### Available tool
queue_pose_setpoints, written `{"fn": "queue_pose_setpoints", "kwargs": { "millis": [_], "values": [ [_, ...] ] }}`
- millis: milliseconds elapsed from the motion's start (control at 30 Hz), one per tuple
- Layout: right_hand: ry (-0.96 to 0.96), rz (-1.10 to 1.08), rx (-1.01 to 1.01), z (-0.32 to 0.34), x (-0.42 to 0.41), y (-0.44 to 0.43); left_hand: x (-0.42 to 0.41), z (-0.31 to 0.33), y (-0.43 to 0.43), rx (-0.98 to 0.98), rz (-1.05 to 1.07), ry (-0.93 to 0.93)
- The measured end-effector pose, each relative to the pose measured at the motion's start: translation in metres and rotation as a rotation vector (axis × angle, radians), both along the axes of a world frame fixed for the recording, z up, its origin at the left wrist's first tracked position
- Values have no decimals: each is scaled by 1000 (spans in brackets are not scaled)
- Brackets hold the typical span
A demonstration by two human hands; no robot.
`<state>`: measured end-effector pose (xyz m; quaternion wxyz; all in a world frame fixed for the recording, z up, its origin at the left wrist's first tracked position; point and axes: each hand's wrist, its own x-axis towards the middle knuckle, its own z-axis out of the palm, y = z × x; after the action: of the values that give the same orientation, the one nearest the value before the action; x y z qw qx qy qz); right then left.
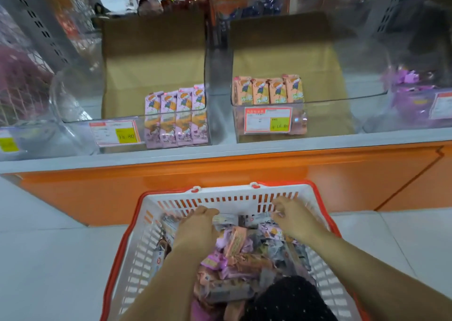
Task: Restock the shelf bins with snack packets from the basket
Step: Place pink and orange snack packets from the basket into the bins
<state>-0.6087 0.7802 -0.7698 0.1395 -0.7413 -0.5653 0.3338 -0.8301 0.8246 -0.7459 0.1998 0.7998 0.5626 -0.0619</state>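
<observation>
The white, red-rimmed basket (pixel 137 259) sits below, heaped with snack packets (pixel 234 254). The left hand (pixel 198 225) and right hand (pixel 292 219) dig into its far end with fingers curled; I can't tell whether either grips a packet. Beyond, the clear shelf bins (pixel 325 117) hold pink packets (pixel 176 117) and orange packets (pixel 267 90).

A shop: clear shelf bins (pixel 156 125) with price tags (pixel 267 120); a shopping basket (pixel 227 198) of snack packets (pixel 234 252).

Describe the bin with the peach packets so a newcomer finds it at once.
Above the orange shelf front stand two clear bins lined with cardboard, side by side. It is the right-hand bin of that pair. A row of four upright peach packets sets it apart from the left bin, which holds lilac packets.
</observation>
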Motion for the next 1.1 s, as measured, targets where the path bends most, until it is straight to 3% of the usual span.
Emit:
{"fn": "queue_pose_setpoints", "kwargs": {
  "millis": [233, 467, 633, 733, 867, 1100],
  "values": [
    [-85, -146, -240, -69, 2, 28, -6, -49, 12, -120, -38, 86],
    [-185, -179, -151, -78, -8, 24, -12, -60, 17, -206, -105, 186],
    [-320, -44, -133, -61, -7, 24, -9, -54, 18, -234, -102, 193],
    [-253, -20, -82, -43, -5, 24, -4, -45, 16, -220, -85, 150],
    [-10, -71, 4, -11, -1, 18, 2, -35, 16, -228, 3, -28],
    [273, -204, 30, 60, -9, -2, 17, 26, 10, -497, 327, -697]
  ]
}}
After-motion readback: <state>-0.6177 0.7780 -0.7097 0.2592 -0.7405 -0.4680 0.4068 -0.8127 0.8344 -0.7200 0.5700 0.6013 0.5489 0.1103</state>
